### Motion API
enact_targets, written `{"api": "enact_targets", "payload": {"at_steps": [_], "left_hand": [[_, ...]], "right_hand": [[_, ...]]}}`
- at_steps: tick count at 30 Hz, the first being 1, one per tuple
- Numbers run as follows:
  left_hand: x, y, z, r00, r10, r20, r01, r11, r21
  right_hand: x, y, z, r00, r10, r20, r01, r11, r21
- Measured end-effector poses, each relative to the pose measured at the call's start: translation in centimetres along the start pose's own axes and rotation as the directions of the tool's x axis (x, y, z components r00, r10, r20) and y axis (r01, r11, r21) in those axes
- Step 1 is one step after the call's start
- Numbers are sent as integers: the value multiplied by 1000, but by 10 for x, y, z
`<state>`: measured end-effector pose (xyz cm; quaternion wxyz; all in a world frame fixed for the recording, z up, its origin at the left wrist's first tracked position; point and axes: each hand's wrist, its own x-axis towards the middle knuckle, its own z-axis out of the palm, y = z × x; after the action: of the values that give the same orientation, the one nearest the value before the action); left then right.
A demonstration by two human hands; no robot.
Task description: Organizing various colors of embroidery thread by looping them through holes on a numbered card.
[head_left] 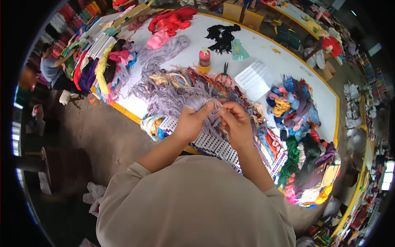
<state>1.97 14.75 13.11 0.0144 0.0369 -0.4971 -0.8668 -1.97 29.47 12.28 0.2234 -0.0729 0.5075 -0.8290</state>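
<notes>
Lilac thread between two hands, one table

One table [296, 74], white with a yellow edge, under everything. On it, one long tangled heap of yarn [173, 80] directly before me, colours mixed; strands too many to count. Two piles to the right: one mostly blue [310, 101], one many-coloured [310, 158] at the near corner. Far side: one red bundle [173, 20], one black bundle [222, 37]. One white sheet of paper [252, 80], right of the heap.

My two hands: left [191, 123] closed, thumb pressing the lilac thread [198, 102]; right [238, 121] pinching fine strands at its right end. The thread lies between them, over the heap's near part; whether it touches the heap, I cannot tell.

Smaller: one bottle [204, 57], pink-topped; one pair of scissors [225, 69], points up.
</notes>
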Motion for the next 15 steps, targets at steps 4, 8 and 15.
{"api": "enact_targets", "payload": {"at_steps": [4, 8, 15], "left_hand": [[13, 8, -24, 997, 47, 62, -50, 998, 44], [24, 21, -48, 987, -78, 141, 71, 996, 52], [25, 32, -77, 932, -240, 273, 316, 906, -281]], "right_hand": [[8, 8, 20, 997, -27, -69, 21, 996, -83], [18, 26, 40, 979, -151, -134, 114, 962, -248], [18, 35, 54, 985, 10, -173, 24, 981, 193]]}}
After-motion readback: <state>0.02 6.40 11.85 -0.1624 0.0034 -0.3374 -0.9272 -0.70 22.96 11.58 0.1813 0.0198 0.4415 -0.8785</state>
